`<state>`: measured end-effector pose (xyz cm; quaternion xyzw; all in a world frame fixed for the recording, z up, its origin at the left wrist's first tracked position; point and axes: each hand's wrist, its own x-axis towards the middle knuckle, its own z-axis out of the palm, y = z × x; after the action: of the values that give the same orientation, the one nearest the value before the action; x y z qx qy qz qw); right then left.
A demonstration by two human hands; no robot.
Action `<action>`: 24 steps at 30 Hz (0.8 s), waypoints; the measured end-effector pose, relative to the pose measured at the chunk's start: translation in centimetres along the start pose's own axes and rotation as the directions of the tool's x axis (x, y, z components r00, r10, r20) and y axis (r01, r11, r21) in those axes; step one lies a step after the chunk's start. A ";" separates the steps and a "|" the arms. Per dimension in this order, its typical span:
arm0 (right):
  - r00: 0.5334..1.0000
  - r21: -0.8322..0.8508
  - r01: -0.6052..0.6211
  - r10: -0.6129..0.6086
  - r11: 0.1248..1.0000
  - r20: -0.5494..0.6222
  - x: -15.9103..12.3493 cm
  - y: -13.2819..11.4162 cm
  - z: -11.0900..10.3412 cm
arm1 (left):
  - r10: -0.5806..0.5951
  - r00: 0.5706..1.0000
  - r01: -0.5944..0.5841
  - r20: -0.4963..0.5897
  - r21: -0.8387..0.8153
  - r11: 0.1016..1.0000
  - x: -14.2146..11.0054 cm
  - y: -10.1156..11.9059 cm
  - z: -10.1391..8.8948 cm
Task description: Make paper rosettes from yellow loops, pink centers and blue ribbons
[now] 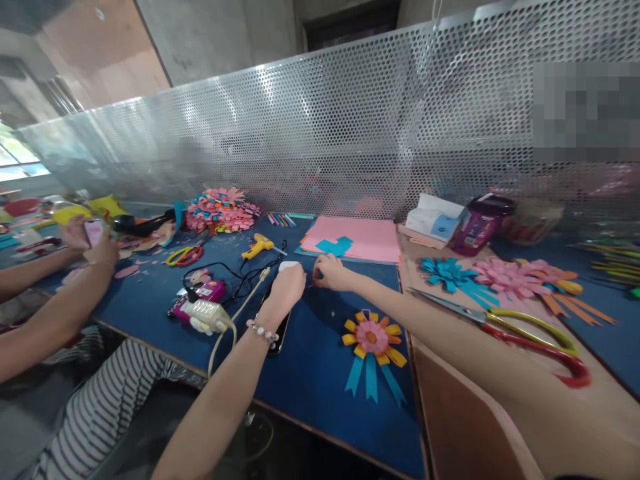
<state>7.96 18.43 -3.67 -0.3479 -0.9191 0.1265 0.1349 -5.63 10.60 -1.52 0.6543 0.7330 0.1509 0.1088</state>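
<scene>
Your left hand (289,290), beaded bracelet (263,333) at its wrist, and right hand (331,272) are near each other, apart, fingers bent; left forearm angles up from below, right reaches in from lower right.

- A blue tabletop (313,373) is spread across the middle of the frame.
- A heap of pink and blue paper flowers (223,212) is piled at upper left of centre, with a yellow glue gun (259,247) and red-and-yellow scissors (184,256) laid below it.
- A pale corded block (207,315) is set down at lower left of centre.
- A dark phone (283,335) is partly hidden near the centre.
- Pink sheets (367,235) are stacked right of centre.
- A yellow-and-pink paper flower (373,337) is placed at lower right of centre.
</scene>
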 end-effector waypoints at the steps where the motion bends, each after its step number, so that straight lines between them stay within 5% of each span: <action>1: 1.000 0.011 0.004 -0.003 1.000 -0.007 -0.1 0.0 -0.2 | 0.008 1.000 -0.007 0.010 -0.051 0.999 0.0 -0.3 0.1; 6: 0.997 0.081 0.034 -0.028 0.996 -0.078 -0.3 0.4 -0.9 | 0.056 0.998 -0.045 0.020 -0.353 0.934 0.1 -0.8 0.7; 13: 0.979 0.257 0.110 -0.059 0.960 -0.197 -1.0 0.4 -1.6 | 0.098 0.991 -0.005 0.086 -0.727 0.686 0.7 -0.1 2.0; 19: 0.962 0.401 0.151 -0.040 0.904 -0.271 -1.7 0.4 -2.2 | 0.107 0.991 0.016 0.086 -0.845 0.535 0.9 -0.1 2.0; 24: 0.979 0.564 0.109 0.010 0.818 -0.204 -2.0 0.5 -2.7 | 0.080 0.994 0.021 0.070 -0.867 0.497 0.6 0.3 1.5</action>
<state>10.60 17.77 -1.64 -0.2782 -0.8293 0.3578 0.3270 -4.93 11.35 -2.80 0.5306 0.5410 0.4665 0.4562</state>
